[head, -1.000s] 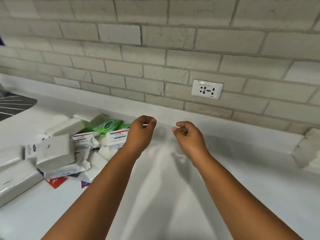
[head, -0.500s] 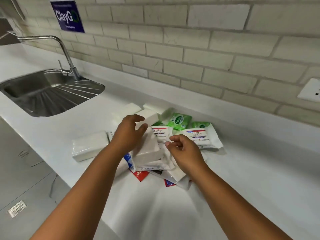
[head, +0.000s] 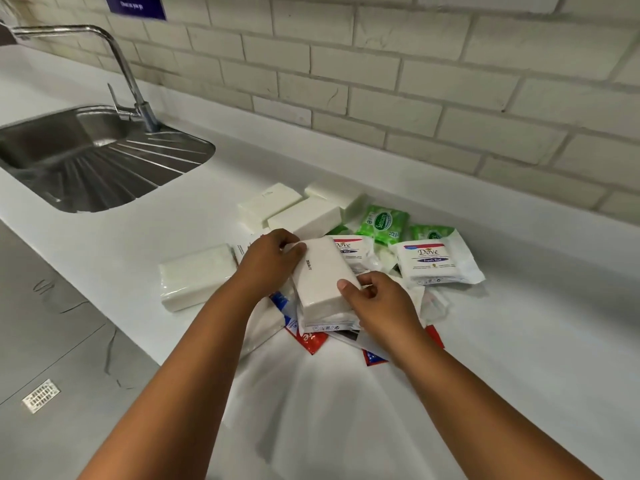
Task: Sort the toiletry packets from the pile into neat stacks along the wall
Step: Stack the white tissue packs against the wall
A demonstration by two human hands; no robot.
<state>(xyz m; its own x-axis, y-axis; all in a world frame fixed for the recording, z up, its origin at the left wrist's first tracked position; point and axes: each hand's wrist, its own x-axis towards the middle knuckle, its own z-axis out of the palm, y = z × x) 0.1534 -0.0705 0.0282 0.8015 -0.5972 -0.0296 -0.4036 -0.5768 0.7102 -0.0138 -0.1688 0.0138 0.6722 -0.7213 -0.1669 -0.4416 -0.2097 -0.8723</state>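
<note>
A pile of toiletry packets lies on the white counter. On top of it is a plain white tissue packet, gripped at its far left end by my left hand and at its near right corner by my right hand. Under it lie flat packets and red-and-blue sachets. To the right sit a white Dove packet and green wipe packets. More plain white packets lie behind and to the left.
A steel sink with a tall tap is set into the counter at the left. The brick wall runs along the back. The counter's front edge drops to a grey floor at the lower left.
The view swung left from the bare wall and socket to the pile and sink. Both hands, earlier raised with curled fingers, came down and closed on the white packet on top.
</note>
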